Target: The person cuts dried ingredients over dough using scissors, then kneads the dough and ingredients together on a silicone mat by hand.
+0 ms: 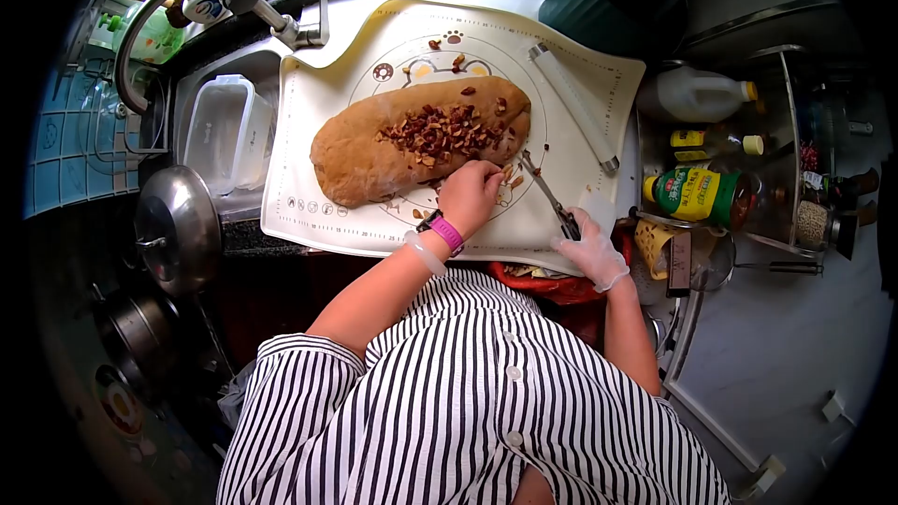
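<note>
We have the long brown dough (pixel 360 151) lying at a slant on the pale mat (pixel 309 65), in the upper middle of the frame, with chopped nuts (pixel 440 134) heaped on top and loose bits scattered around it. Our left hand (pixel 470 189), at the centre of the frame, is at the dough's lower edge near its right end; its fingers are drawn together, and we cannot tell whether they pinch a bit of nut. Our right hand (pixel 592 248), in a clear glove, is right of centre at the mat's lower edge, its fingers partly curled around the dark handles of the scissors (pixel 547 189), whose blades point up and left towards the dough. A pale rod (pixel 575 110) lies on the mat's right side. At upper left, a clear tub (pixel 221 136) sits in the sink (pixel 265 82).
</note>
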The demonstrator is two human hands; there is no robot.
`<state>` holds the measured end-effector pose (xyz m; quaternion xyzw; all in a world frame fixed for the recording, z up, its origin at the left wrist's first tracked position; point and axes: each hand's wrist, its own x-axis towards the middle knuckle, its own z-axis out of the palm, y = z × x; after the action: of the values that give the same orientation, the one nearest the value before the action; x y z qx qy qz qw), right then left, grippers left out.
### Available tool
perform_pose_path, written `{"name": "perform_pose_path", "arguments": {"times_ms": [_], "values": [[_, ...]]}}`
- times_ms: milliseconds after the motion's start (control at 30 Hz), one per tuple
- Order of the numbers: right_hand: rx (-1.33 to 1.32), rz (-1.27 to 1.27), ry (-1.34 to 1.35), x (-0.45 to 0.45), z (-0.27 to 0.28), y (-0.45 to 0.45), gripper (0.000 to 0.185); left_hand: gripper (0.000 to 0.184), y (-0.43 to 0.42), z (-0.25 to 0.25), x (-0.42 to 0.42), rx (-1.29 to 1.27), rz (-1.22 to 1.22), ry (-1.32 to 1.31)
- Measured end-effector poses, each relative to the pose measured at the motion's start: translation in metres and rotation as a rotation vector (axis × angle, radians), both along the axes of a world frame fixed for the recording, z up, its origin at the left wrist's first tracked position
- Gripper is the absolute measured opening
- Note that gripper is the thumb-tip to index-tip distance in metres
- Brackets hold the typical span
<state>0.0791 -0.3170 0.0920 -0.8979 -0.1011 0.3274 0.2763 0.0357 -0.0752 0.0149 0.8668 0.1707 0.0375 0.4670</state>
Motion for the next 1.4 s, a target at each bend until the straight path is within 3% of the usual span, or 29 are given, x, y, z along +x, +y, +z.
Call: {"name": "perform_pose_path", "arguments": {"times_ms": [67,167,433,533,800,900,967,1033,1167,1400], "values": [[-0.01,0.036,0.026,-0.004,0.006,0.005,0.064,0.024,0.008,0.004,0.002,-0.244,-0.007,0.154],[0.03,0.061,-0.013,-0.007,0.002,0.01,0.06,0.025,0.018,0.011,0.006,-0.31,-0.086,0.242],[-0.015,0.026,0.185,0.008,-0.004,0.014,0.058,0.025,0.028,0.036,0.004,-0.216,-0.09,0.294],[-0.018,0.123,-0.006,0.004,-0.007,0.013,0.057,0.024,0.029,0.031,0.003,-0.163,-0.083,0.244],[-0.038,0.109,0.103,0.011,-0.001,0.024,0.054,0.023,0.037,0.037,0.004,-0.196,-0.086,0.261],[-0.036,0.04,0.146,0.012,0.006,0.024,0.053,0.024,0.036,0.041,0.002,-0.095,-0.062,0.214],[-0.011,0.004,0.143,0.011,0.006,0.021,0.052,0.027,0.032,0.042,0.0,0.229,-0.085,0.14],[0.051,-0.066,0.103,0.01,0.0,0.015,0.052,0.029,0.018,0.025,-0.002,0.341,-0.097,-0.086],[0.026,-0.074,0.064,0.011,-0.002,0.008,0.05,0.013,-0.009,-0.016,0.005,0.417,-0.212,-0.072],[0.047,-0.079,0.047,0.002,0.002,0.001,0.048,0.018,-0.027,-0.017,0.013,0.418,-0.223,-0.079]]}}
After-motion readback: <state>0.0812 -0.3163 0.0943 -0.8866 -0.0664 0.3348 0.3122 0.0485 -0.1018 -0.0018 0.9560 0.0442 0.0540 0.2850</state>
